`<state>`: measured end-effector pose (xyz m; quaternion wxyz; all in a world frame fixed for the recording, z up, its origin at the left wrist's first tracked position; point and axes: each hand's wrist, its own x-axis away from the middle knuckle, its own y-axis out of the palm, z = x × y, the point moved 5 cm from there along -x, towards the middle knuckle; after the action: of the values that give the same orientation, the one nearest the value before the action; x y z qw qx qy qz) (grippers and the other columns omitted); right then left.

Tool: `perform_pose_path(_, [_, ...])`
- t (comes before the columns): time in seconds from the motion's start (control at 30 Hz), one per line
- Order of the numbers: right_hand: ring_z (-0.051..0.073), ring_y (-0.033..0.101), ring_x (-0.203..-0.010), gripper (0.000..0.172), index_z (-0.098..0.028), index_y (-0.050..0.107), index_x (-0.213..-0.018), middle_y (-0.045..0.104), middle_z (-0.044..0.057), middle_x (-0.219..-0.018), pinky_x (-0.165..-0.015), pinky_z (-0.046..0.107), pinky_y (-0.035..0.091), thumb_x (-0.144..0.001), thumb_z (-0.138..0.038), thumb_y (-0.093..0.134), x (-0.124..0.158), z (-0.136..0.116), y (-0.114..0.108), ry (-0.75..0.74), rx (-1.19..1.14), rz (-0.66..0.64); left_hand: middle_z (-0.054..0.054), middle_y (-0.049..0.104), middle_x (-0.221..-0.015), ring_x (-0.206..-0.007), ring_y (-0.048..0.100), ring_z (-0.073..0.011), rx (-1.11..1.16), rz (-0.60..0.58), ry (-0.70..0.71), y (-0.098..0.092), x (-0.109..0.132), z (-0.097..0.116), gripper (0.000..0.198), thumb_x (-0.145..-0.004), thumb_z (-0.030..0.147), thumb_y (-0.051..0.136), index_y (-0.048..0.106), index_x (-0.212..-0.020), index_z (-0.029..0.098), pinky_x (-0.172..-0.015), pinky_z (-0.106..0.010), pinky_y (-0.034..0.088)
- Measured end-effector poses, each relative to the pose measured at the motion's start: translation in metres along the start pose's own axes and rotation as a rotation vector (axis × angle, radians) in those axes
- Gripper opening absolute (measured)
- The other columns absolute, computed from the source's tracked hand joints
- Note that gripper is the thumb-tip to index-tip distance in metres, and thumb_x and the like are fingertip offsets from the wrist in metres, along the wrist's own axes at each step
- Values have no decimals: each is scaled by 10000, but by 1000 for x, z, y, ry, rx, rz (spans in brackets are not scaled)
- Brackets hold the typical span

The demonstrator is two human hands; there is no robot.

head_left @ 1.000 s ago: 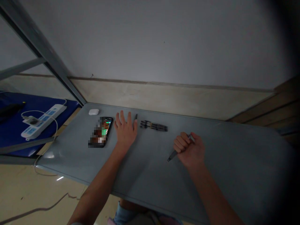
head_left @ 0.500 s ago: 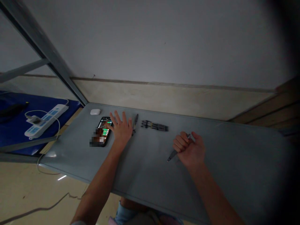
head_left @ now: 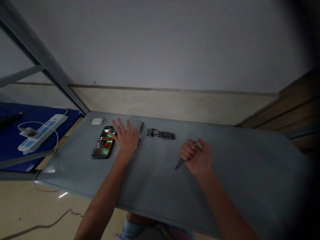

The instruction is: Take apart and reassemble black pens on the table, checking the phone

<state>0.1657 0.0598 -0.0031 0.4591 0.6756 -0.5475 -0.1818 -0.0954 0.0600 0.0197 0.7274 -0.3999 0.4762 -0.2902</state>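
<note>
My left hand point(head_left: 125, 140) is open with its fingers spread, palm down over the grey table point(head_left: 155, 176). It lies between a lit phone point(head_left: 108, 141) on its left and a single dark pen point(head_left: 141, 130) on its right, partly covering the phone's edge. My right hand point(head_left: 197, 158) is turned palm up, its fingers curled around a grey pen point(head_left: 178, 164) whose lower end points down and to the left. Between the hands, farther back, several dark pens point(head_left: 161, 134) lie side by side in a bundle.
A white earbud case point(head_left: 97, 121) sits at the table's back left. Beyond the left edge, a white power strip point(head_left: 42, 133) with a plugged-in charger rests on a blue surface point(head_left: 10, 146). A metal frame post point(head_left: 63, 86) rises at that corner; the wall point(head_left: 162, 103) borders the back.
The whole scene has shifted slightly left in the view. Both hands keep nearly the same pose, and the right one still holds the pen. The phone screen's picture differs.
</note>
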Motion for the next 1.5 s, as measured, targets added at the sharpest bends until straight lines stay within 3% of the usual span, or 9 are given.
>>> perform_pose_path(0.3, [100,83,-463,389,-217,290,-551,142,-65,-512,-398,254,138,-807,-341,556,-1,-2,-3,-23,-49,-28,-182,179,-1591,-1482,-14,-360,70,-29,75,5,5,12,519,-961,408,404,449,-1412,156,-1120,-667,122])
perform_pose_path(0.53, [101,91,-459,452,-219,347,-595,141,-71,-532,-389,254,160,-868,-545,504,-1,-3,-1,-19,-47,-2,-149,371,-1485,-1438,211,-274,447,-46,421,-10,26,56,375,-983,306,365,532,-1289,167,-1143,-501,286])
perform_pose_path(0.7, [103,111,-450,438,-216,383,-603,161,-65,-533,-384,241,204,-911,-506,497,-1,-1,5,-51,-1,-39,-107,629,-1119,-1104,539,-219,591,-341,753,-8,59,89,345,-991,340,362,596,-1178,169,-996,-394,439])
perform_pose_path(0.83, [109,255,-474,388,-215,463,-651,240,-51,-576,-440,231,332,-924,-481,536,-4,-2,12,-159,35,-37,-76,635,-856,-866,581,-200,659,-533,852,1,78,101,388,-943,499,447,641,-937,163,-814,-329,476])
perform_pose_path(0.97, [119,420,-549,375,-228,523,-678,363,-40,-619,-574,264,469,-864,-544,604,-9,-3,11,-245,117,-14,-56,628,-767,-750,583,-173,750,-595,730,7,78,100,356,-951,456,460,644,-849,168,-716,-290,452])
perform_pose_path(1.1, [162,600,-785,347,-228,632,-741,591,16,-801,-767,325,538,-818,-566,649,-12,-2,-4,-307,352,129,-71,691,-848,-731,601,-162,920,-561,468,6,59,86,336,-954,416,469,694,-961,166,-684,-275,447])
perform_pose_path(1.2, [178,621,-744,345,-208,682,-762,639,40,-793,-685,332,551,-815,-549,660,-11,1,-12,-317,580,220,-62,721,-846,-692,609,-150,1118,-588,173,9,41,71,330,-895,451,562,712,-1007,180,-607,-250,433])
perform_pose_path(1.33, [147,564,-614,378,-184,654,-651,592,25,-664,-546,276,505,-830,-517,653,-10,13,-3,-210,713,70,-45,705,-728,-583,560,-109,1448,-642,-211,17,27,56,381,-788,502,678,726,-936,154,-514,-215,384])
perform_pose_path(1.5, [159,581,-618,345,-193,684,-727,625,32,-685,-555,285,500,-877,-490,596,-7,22,7,-170,847,-82,-24,648,-713,-613,545,-92,1633,-600,-337,21,23,51,425,-803,561,636,720,-903,156,-518,-197,390])
